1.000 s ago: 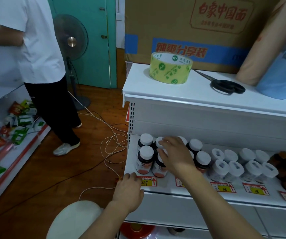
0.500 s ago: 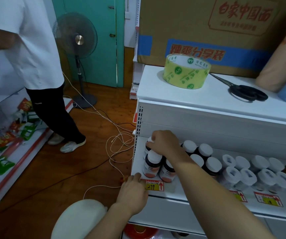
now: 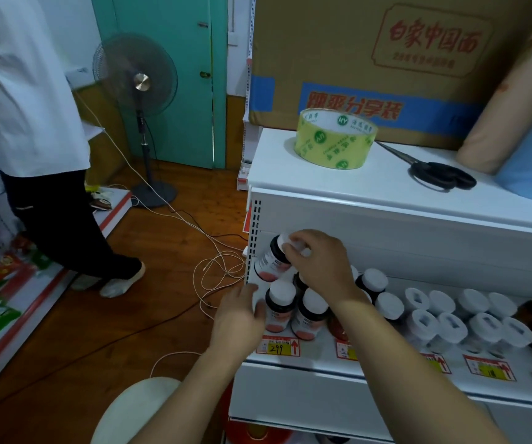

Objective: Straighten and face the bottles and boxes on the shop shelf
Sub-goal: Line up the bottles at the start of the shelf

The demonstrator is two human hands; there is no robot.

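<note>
My right hand point(image 3: 319, 267) pinches the tilted bottle point(image 3: 269, 259) by its cap, base toward my left hand point(image 3: 239, 310), which rests spread beside the front bottle point(image 3: 279, 310).

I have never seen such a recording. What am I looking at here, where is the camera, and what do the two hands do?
No machine here: a person wears a camera on the head, looking down at their own hands before a white shop shelf. The right hand grips the white cap of a dark bottle, lifted and tilted above the others. The left hand rests at the shelf's front edge, its fingers touching a standing bottle. More white-capped bottles stand to the right. On top lie a tape roll and scissors. Another person stands at left.
</note>
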